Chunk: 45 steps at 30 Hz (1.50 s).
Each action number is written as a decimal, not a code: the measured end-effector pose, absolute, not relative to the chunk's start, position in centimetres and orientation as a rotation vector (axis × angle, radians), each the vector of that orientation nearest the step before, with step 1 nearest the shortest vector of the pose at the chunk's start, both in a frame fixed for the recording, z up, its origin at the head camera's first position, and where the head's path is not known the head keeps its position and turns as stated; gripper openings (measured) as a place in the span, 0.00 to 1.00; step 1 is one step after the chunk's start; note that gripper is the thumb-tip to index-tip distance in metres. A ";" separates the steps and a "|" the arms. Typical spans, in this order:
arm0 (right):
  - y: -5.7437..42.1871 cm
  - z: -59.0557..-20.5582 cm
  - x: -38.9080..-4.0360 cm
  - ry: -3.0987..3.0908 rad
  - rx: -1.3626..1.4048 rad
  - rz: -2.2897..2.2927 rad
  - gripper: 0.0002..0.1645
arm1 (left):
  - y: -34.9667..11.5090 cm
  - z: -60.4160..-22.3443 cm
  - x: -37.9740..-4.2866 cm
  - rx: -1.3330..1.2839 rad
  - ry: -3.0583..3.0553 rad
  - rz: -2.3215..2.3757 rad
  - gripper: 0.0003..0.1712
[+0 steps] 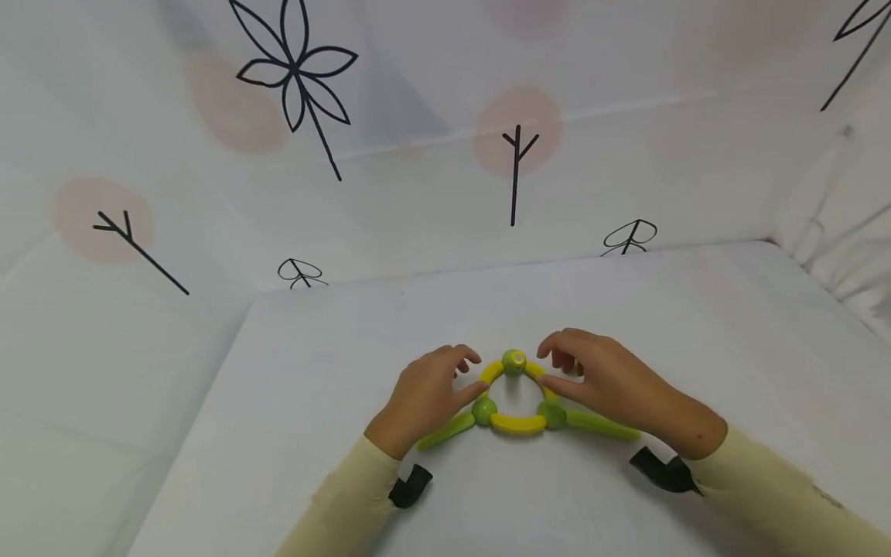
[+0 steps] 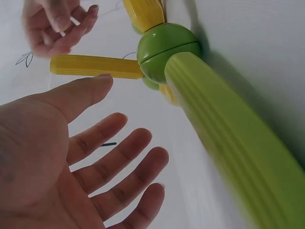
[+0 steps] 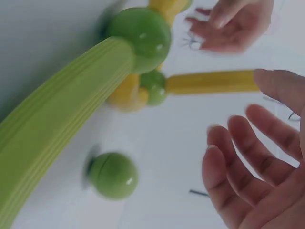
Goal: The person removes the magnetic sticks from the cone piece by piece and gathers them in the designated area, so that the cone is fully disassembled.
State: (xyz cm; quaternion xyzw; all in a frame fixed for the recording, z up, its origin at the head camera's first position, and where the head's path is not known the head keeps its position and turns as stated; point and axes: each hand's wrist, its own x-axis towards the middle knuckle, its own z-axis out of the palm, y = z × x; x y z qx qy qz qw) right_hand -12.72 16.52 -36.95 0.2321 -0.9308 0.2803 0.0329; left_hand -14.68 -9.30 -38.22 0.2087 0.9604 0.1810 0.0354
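A ring of curved yellow sticks (image 1: pixel 518 425) and green balls (image 1: pixel 484 411) lies on the white surface, like a magnetic building toy. A light green ribbed stick (image 2: pixel 228 138) runs out from the left ball, and another green stick (image 3: pixel 62 119) from the right one. From the far ball, a straight yellow stick (image 3: pixel 212 82) stands up. My left hand (image 1: pixel 431 387) hovers at the ring's left side, fingers relaxed and holding nothing. Opposite it, my right hand (image 1: pixel 602 375) has loosely bent fingers; its thumb overlaps the upright stick's tip in the right wrist view.
A loose green ball (image 3: pixel 114 175) sits on the surface apart from the ring, near the right hand. Behind, a white cloth wall (image 1: pixel 418 209) with black plant drawings rises from the back edge. Black wrist mounts (image 1: pixel 411 486) stick out beneath both sleeves.
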 end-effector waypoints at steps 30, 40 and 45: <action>15.2 -37.7 -13.5 -2.780 0.758 1.128 0.12 | -4.3 -40.0 -17.3 0.775 2.818 0.485 0.26; 15.4 -37.9 -14.1 -2.863 0.737 1.119 0.13 | -4.4 -39.7 -17.2 0.734 2.893 0.542 0.20; 15.2 -38.2 -14.4 -2.878 0.771 1.149 0.12 | -4.4 -39.8 -17.3 0.688 2.898 0.579 0.17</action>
